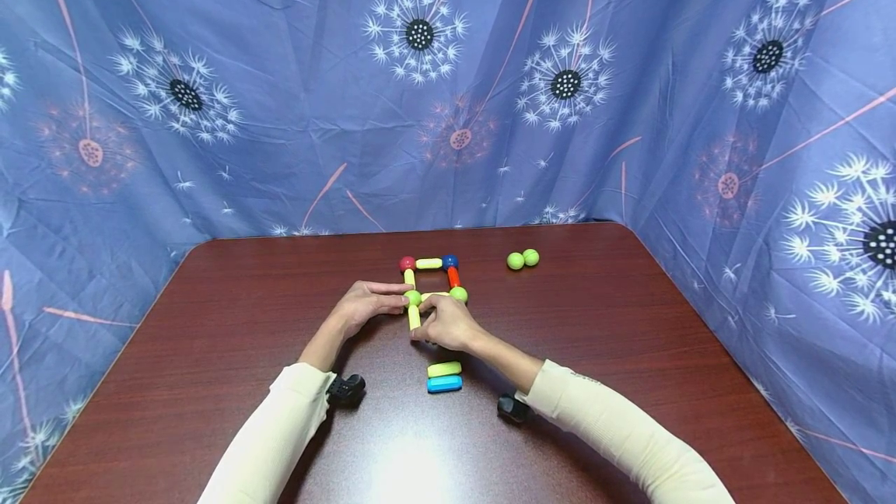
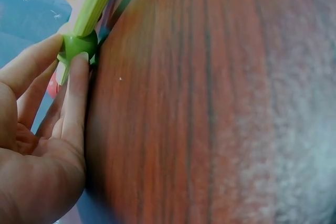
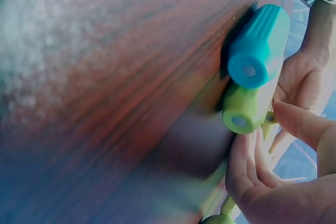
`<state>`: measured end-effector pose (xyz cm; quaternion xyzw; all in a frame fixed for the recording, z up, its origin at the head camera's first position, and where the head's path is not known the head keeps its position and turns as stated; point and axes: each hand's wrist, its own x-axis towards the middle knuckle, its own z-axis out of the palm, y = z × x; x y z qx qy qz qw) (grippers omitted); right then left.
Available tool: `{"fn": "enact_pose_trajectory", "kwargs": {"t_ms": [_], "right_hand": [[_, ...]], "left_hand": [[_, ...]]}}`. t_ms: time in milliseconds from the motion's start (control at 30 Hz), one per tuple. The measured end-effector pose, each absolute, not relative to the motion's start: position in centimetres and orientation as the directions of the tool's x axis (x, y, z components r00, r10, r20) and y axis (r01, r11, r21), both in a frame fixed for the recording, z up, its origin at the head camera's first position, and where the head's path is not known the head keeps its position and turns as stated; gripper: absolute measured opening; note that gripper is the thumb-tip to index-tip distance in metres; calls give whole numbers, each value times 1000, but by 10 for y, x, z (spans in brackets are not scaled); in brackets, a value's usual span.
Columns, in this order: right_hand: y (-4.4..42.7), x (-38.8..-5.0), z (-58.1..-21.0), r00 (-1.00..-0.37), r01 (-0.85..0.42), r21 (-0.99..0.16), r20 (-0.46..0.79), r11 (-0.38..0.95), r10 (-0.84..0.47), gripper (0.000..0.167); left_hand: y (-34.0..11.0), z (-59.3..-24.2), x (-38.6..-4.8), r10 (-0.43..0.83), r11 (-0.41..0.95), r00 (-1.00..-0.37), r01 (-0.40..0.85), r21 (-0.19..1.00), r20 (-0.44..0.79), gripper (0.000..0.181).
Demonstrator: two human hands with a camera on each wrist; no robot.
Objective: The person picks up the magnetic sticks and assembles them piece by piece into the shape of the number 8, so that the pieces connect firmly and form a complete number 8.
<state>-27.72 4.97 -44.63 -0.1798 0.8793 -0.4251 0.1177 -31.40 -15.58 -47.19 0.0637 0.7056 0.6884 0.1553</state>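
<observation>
My left hand (image 1: 364, 306) pinches a green ball (image 1: 413, 298) at the near left corner of a square of magnetic rods and balls. A yellow-green rod (image 1: 414, 317) points from that ball toward me, and my right hand (image 1: 448, 323) grips its near end between thumb and fingers. In the left wrist view, the rod (image 2: 94, 17) meets the green ball (image 2: 79, 47). The square's other corners are a red ball (image 1: 407, 264), a blue ball (image 1: 451, 263) and another green ball (image 1: 458, 295). A red rod (image 1: 453, 277) forms its right side; my right fingers partly cover the near side.
Nearer me, a loose yellow-green rod (image 1: 444, 369) and a blue rod (image 1: 444, 384) lie side by side on the brown table (image 1: 595, 348). Two green balls (image 1: 516, 260) sit at the back right. A blue patterned curtain (image 1: 315, 99) hangs behind the table.
</observation>
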Motion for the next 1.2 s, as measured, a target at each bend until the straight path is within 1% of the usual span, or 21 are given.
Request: {"fn": "enact_pose_trajectory", "kwargs": {"t_ms": [200, 467, 667, 900, 1200], "right_hand": [[49, -280, -447, -916, -202, -797, -52, 570, -397, 44], [47, -281, -446, -924, -190, -806, -47, 560, -380, 41], [48, -284, -448, -925, -170, -822, -57, 543, -375, 40], [47, -285, -450, -928, -150, -828, -70, 540, -365, 41], [47, -285, -451, -931, -156, -822, -63, 548, -358, 46]], "left_hand": [[-154, -470, -316, 290, 35, -947, -133, 991, -137, 42], [-151, -467, -316, 251, 37, -957, -143, 989, -147, 40], [-146, -464, -313, 194, 35, -971, -138, 990, -142, 38], [-144, -467, -311, 165, 46, -976, -138, 989, -144, 37], [-144, -469, -313, 143, 69, -979, -138, 988, -146, 36]]}}
